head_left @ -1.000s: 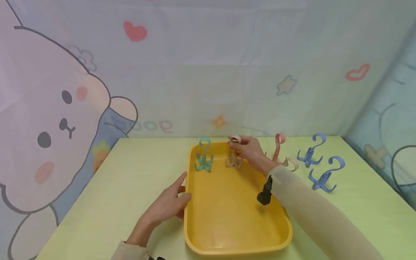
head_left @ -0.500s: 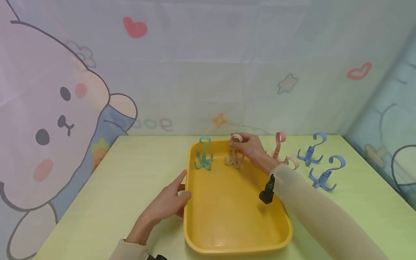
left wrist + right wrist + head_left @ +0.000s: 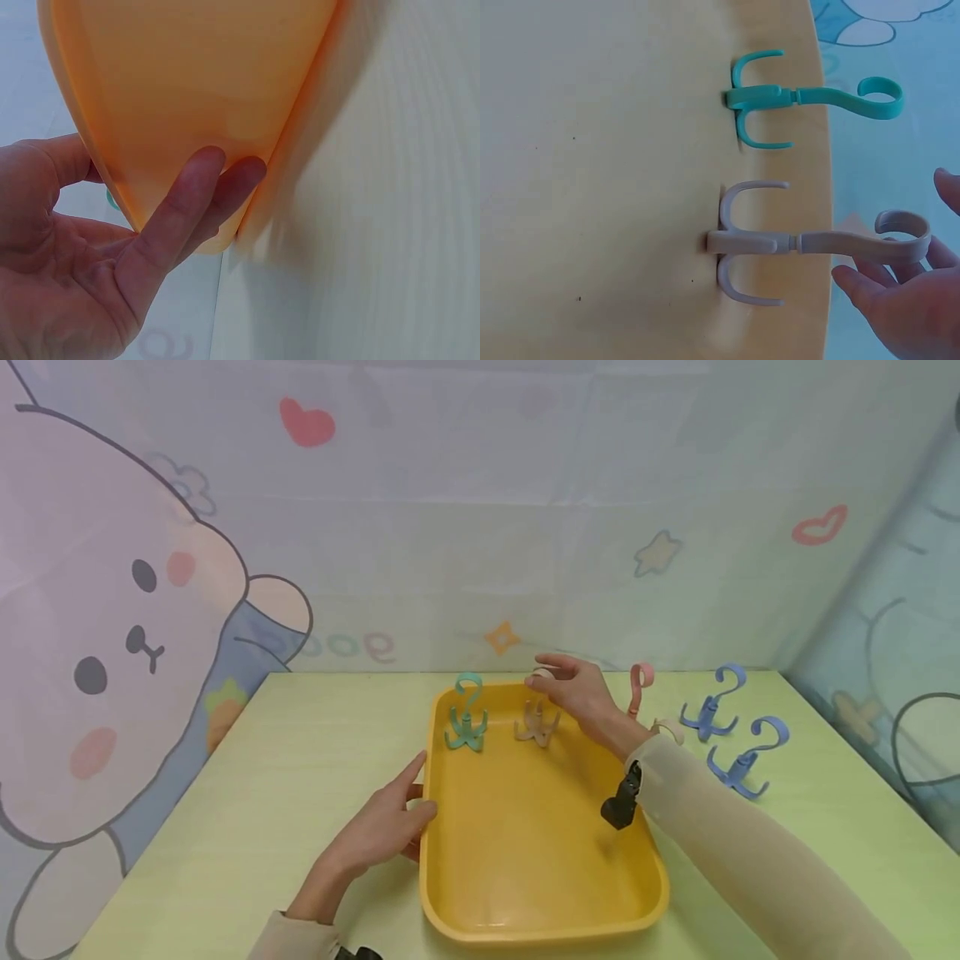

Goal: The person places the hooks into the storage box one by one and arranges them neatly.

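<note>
With left hand (image 3: 378,831), holding the yellow tray (image 3: 536,827) at its nine o'clock side, thumb over the rim and other fingers laid fairly straight against the outer wall (left wrist view). With right hand (image 3: 581,693), reaching over the rim between twelve and one o'clock; thumb and index finger parted widely, remaining fingers loosely bent behind the curled top of the beige multi-prong hook hanger (image 3: 742,241). Contact of right fingers with that curl: cannot tell. Clock read from head view, tray as dial, twelve at its far end.

Beige multi-prong hook hanger: standing upright inside the tray at twelve o'clock, near the far wall, prongs turned upward, curl above the rim. At eleven o'clock, near it but apart, also upright inside the tray: teal multi-prong hook hanger (image 3: 757,97), same form.

Outside the tray, on the pale yellow-green table (image 3: 322,743): pink hook hanger (image 3: 636,697) between one and two o'clock, lower part hidden by the right arm; cream hook hanger (image 3: 677,730) at two, only the curl showing; far blue hook hanger (image 3: 708,717) farther out at two; near blue hook hanger (image 3: 740,768) between two and three.

Toward ten o'clock, beyond the table: printed cartoon bear (image 3: 150,610) on pale backdrop.
</note>
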### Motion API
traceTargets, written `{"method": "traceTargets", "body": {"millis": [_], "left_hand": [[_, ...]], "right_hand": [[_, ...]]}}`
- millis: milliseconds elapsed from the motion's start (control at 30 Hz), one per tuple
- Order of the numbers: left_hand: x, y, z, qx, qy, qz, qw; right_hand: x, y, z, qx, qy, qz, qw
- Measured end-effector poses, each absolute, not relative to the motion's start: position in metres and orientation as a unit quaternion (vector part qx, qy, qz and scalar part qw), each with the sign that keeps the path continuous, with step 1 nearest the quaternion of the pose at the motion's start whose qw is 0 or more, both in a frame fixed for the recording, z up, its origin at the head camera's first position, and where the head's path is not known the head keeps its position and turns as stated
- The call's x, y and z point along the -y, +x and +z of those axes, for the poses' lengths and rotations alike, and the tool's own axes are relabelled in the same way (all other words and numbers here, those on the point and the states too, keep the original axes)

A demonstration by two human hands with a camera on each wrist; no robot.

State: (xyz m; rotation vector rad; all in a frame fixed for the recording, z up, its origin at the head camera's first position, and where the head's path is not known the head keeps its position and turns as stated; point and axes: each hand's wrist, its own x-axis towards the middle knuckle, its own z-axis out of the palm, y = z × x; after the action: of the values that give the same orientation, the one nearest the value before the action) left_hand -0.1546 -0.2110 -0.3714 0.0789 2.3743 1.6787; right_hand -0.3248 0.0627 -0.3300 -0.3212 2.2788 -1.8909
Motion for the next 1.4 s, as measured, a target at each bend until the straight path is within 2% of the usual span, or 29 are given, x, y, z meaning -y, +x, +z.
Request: {"method": "traceTargets", "body": {"millis": [633, 1000, 1400], "left_hand": [[0.211, -0.155, -0.369, -0.815, 0.027, 0.567, 0.115], [0.21, -0.154, -0.37, -0.816, 0.03, 0.565, 0.116], [0.209, -0.154, -0.37, -0.812, 0.027, 0.571, 0.117]], "right_hand": [[-0.077, -0.311, -0.318, -0.743, -0.119, -0.655, 0.069], [-0.087, -0.301, -0.312, -0.772, -0.1, -0.626, 0.039], [-0.102, -0.282, -0.304, -0.756, -0.13, -0.64, 0.045]]}}
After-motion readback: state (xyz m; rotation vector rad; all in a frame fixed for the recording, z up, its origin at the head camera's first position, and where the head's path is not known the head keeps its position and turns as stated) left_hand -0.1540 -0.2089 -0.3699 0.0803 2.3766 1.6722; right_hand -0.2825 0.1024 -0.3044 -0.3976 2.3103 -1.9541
